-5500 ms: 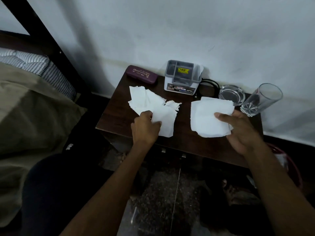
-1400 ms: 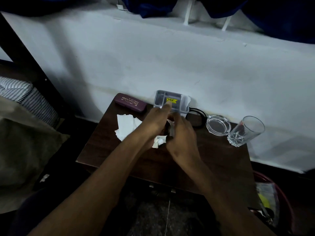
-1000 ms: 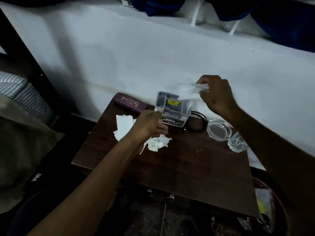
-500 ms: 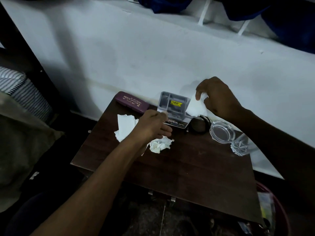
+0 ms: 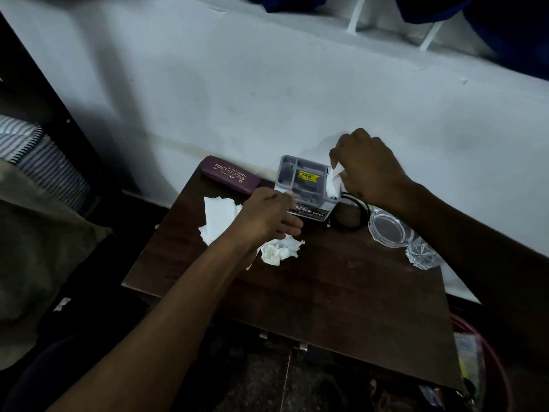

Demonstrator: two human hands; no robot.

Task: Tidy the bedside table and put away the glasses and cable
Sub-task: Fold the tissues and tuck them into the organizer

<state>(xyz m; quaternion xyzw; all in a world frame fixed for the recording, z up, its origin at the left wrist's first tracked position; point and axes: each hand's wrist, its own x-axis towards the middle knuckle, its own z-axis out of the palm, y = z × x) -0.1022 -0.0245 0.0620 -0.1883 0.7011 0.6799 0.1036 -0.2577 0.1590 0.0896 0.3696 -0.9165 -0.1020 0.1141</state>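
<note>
Right hand (image 5: 367, 169) pinches a folded tissue (image 5: 333, 184) and feeds it into the right slot of the grey desk organiser (image 5: 303, 185) at the table's far edge. Left hand (image 5: 267, 217), fingers loosely extended and holding nothing, braces the organiser's near-left corner. Best pushed straight down, with the box held steady. The maroon glasses case (image 5: 230, 175) lies far left; the black cable (image 5: 352, 214) coils just right of the organiser. A crumpled tissue (image 5: 280, 251) waits nearby.

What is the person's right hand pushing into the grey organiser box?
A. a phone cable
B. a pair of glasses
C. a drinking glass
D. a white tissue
D: the right hand pinches a white tissue at the right end of the grey organiser box.
</note>
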